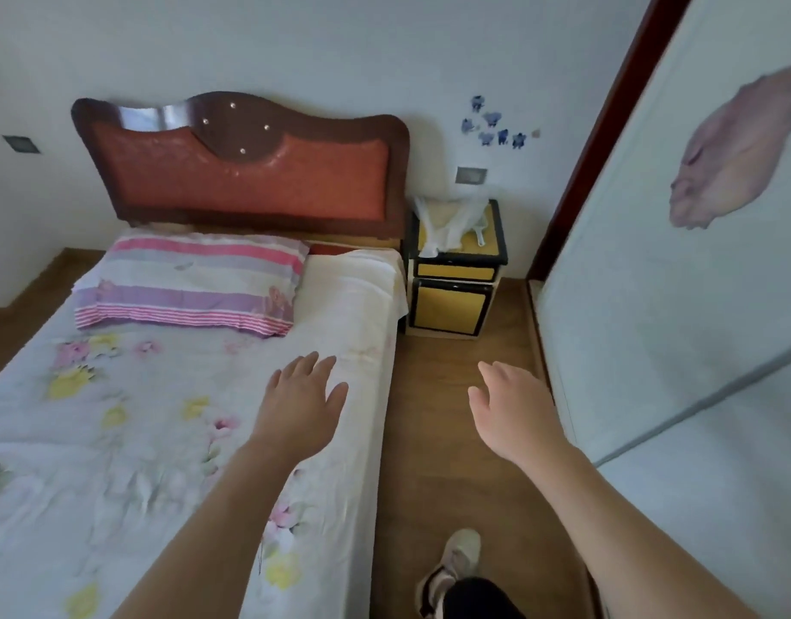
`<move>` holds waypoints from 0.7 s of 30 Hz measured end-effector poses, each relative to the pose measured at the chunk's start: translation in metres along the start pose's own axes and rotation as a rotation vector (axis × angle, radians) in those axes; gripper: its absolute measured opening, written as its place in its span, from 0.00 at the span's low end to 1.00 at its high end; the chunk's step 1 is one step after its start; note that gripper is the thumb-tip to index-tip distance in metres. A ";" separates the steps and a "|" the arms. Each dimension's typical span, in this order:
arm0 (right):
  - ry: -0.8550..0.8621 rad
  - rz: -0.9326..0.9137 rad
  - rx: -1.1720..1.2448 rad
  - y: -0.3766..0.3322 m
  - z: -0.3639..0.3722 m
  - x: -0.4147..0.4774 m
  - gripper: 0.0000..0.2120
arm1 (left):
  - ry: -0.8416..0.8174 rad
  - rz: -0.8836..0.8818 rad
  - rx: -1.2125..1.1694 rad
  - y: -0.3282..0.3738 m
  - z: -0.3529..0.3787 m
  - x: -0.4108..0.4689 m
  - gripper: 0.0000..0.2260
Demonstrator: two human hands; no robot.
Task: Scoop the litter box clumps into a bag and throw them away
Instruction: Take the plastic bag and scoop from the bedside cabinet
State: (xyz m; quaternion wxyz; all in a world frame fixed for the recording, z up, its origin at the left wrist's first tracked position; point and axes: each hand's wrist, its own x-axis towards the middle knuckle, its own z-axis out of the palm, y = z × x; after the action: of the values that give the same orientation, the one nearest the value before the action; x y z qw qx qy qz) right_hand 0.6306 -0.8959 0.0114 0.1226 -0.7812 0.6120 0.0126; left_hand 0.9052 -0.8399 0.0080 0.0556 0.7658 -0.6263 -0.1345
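Left hand (302, 406) over bed (116, 440) edge, right hand (512, 411) over floor (447, 462); both hands empty, fingers straight. White plastic bag (445, 230) lies on yellow nightstand (449, 306), well ahead

A striped pillow (188, 283) lies on the floral-sheeted bed (116, 417) below a red headboard (241, 172); a yellow nightstand (451, 306) stands just beside the bed; blue stickers (491, 122) dot the wall.

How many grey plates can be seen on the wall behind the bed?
2. One grey plate is left of the headboard; the other is right of it, above the nightstand.
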 end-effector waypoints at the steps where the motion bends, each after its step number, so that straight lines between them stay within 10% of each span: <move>1: -0.002 0.016 -0.002 0.007 -0.001 0.014 0.25 | -0.008 0.019 0.008 0.006 0.000 0.018 0.24; 21: -0.034 0.049 -0.046 0.112 -0.067 0.340 0.25 | -0.083 -0.017 0.036 0.098 -0.020 0.352 0.24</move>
State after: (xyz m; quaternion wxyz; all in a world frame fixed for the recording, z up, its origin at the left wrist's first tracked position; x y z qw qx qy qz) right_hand 0.5992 -1.2583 -0.0012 0.1147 -0.7682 0.6284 0.0429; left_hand 0.8811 -1.2046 0.0043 0.0147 0.7657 -0.6240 -0.1554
